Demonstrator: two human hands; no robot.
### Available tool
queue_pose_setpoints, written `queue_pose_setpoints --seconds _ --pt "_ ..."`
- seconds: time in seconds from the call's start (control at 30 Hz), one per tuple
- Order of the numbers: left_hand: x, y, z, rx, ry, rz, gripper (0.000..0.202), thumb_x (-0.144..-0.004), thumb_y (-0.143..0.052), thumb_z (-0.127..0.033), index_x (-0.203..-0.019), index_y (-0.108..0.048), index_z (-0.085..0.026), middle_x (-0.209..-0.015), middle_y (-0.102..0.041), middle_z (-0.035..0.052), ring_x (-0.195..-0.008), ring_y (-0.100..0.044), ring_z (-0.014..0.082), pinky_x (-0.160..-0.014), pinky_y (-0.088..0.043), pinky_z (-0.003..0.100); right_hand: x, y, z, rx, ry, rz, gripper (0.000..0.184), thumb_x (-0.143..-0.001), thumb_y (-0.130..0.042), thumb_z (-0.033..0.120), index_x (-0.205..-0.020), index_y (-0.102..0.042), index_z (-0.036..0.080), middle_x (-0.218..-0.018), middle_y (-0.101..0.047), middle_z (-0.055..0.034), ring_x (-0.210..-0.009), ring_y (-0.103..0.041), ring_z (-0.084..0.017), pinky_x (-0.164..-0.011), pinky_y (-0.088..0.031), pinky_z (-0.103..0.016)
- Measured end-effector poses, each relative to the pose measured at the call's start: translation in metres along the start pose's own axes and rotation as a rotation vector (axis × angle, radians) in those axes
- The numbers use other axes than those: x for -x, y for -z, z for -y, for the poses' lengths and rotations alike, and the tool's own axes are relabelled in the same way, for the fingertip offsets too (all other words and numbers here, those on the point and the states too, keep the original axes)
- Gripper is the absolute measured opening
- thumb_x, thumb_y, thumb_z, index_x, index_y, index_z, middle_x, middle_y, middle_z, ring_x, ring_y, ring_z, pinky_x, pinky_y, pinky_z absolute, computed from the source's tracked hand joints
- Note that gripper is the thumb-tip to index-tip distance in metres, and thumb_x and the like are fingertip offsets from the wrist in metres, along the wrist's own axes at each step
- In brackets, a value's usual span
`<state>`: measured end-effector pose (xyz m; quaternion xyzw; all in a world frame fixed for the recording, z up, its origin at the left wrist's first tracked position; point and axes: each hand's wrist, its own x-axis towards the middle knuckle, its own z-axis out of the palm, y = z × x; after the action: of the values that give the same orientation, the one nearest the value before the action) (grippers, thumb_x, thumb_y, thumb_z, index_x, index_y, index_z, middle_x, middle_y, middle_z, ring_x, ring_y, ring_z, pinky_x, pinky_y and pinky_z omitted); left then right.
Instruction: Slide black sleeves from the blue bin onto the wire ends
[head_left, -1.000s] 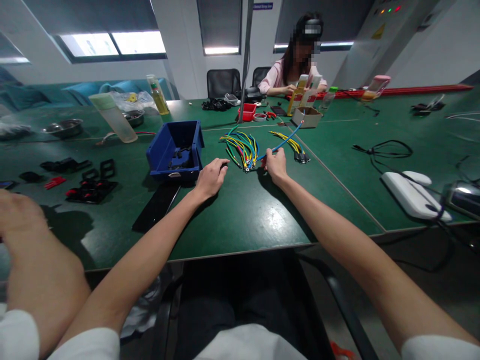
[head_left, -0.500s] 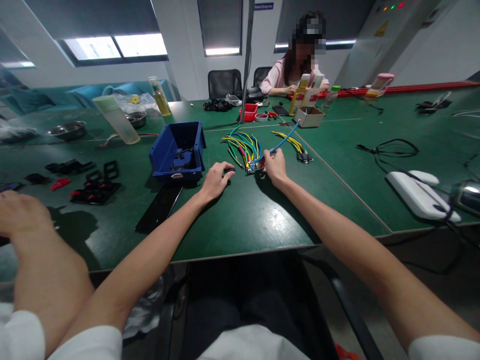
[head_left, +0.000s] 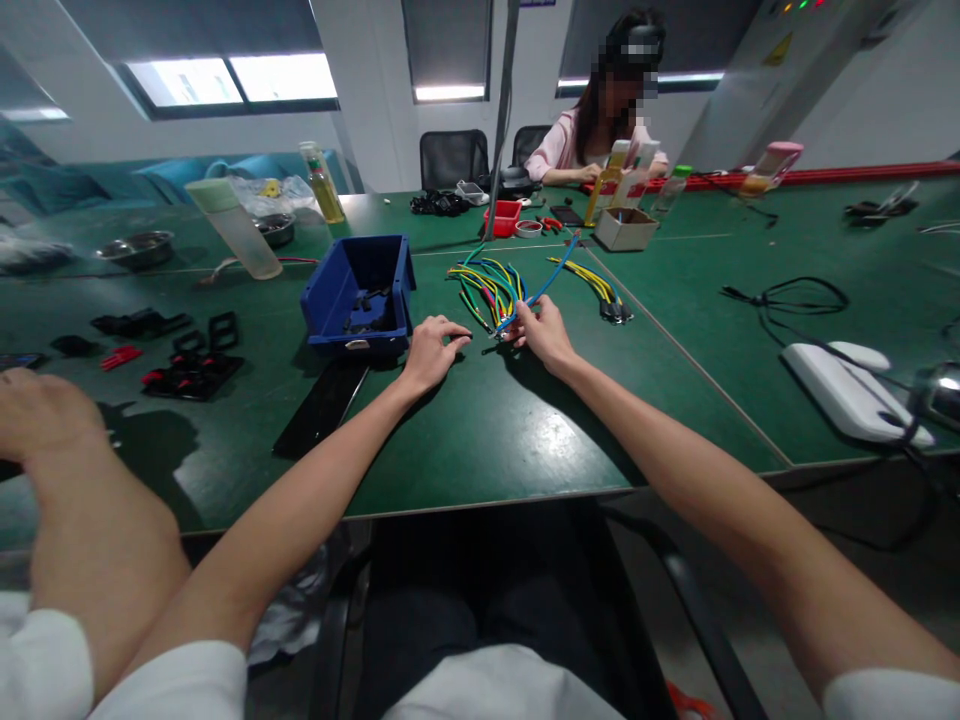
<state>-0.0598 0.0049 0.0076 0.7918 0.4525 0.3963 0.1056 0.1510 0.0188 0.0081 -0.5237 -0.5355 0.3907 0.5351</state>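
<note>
My right hand (head_left: 546,332) pinches a blue wire (head_left: 559,268), whose far end sticks up and away to the right. Beside its fingertips lies a bundle of green, yellow and blue wires (head_left: 491,280) with metal terminals at the near ends. My left hand (head_left: 433,352) rests low over the table just left of that bundle. Its thumb and forefinger are pinched around a small black piece, mostly hidden. Close to this hand stands a blue bin (head_left: 322,300) with small black parts inside. A second group of yellow wires (head_left: 596,280) with black ends lies to the right.
A black phone (head_left: 319,410) lies below the bin. Black and red parts (head_left: 191,370) and another person's arm (head_left: 97,500) are at left. A cardboard box (head_left: 626,232), bottles and a metal pole (head_left: 501,130) stand farther back. Across the table sits a co-worker (head_left: 570,150).
The blue wire has swung to a steeper angle, and my right hand has shifted slightly left towards the bundle. My left hand stays nearly in place; the view has shifted a little.
</note>
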Motion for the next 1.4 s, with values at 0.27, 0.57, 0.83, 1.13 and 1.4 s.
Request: queue_pose_setpoints --seconds 0.27,0.57,0.83,1.13,1.4 --pt "0.002 -0.002 -0.005 0.012 0.024 0.026 0.019 -0.089 -0.055 -0.026 -0.081 -0.072 -0.020 -0.086 -0.073 0.0044 -0.084 -0.062 0.0197 -0.083 -0.048 0.035 0.002 -0.001 0.001 -0.093 0.024 0.090 0.033 -0.085 -0.060 0.045 -0.096 -0.036 0.024 -0.070 -0.067 0.0018 -0.057 -0.069 -0.015 -0.045 -0.050 -0.021" --pt "0.001 -0.002 -0.003 0.096 0.078 0.057 0.020 -0.093 -0.049 -0.027 -0.097 -0.067 -0.019 -0.092 -0.072 0.0045 -0.082 -0.065 0.0174 -0.078 -0.049 0.030 0.002 -0.002 0.004 -0.163 -0.019 0.102 0.039 -0.079 -0.066 0.044 -0.093 -0.035 0.024 -0.068 -0.067 0.0027 -0.059 -0.070 -0.016 -0.049 -0.053 -0.022" --pt "0.000 -0.003 -0.004 0.115 0.068 0.067 0.016 -0.090 -0.053 -0.023 -0.097 -0.066 -0.018 -0.100 -0.072 0.0060 -0.088 -0.065 0.0173 -0.081 -0.052 0.031 0.004 -0.001 0.007 -0.200 -0.041 0.070 0.040 -0.074 -0.071 0.043 -0.090 -0.041 0.022 -0.070 -0.067 0.0015 -0.061 -0.070 -0.015 -0.050 -0.054 -0.022" --pt "0.001 -0.003 -0.001 0.085 0.019 0.074 0.016 -0.084 -0.062 -0.016 -0.096 -0.071 -0.019 -0.099 -0.072 0.0059 -0.088 -0.065 0.0181 -0.085 -0.051 0.035 0.007 -0.001 0.015 -0.254 -0.052 0.050 0.038 -0.070 -0.075 0.036 -0.086 -0.044 0.022 -0.070 -0.067 0.0017 -0.058 -0.068 -0.015 -0.049 -0.053 -0.022" --pt "0.000 -0.002 -0.003 0.091 0.041 0.026 0.013 -0.083 -0.063 -0.016 -0.091 -0.073 -0.019 -0.093 -0.073 0.0047 -0.085 -0.066 0.0177 -0.084 -0.051 0.034 0.007 0.000 0.013 -0.266 -0.022 0.074 0.036 -0.070 -0.075 0.034 -0.087 -0.045 0.022 -0.075 -0.070 0.0004 -0.061 -0.069 -0.014 -0.054 -0.054 -0.023"
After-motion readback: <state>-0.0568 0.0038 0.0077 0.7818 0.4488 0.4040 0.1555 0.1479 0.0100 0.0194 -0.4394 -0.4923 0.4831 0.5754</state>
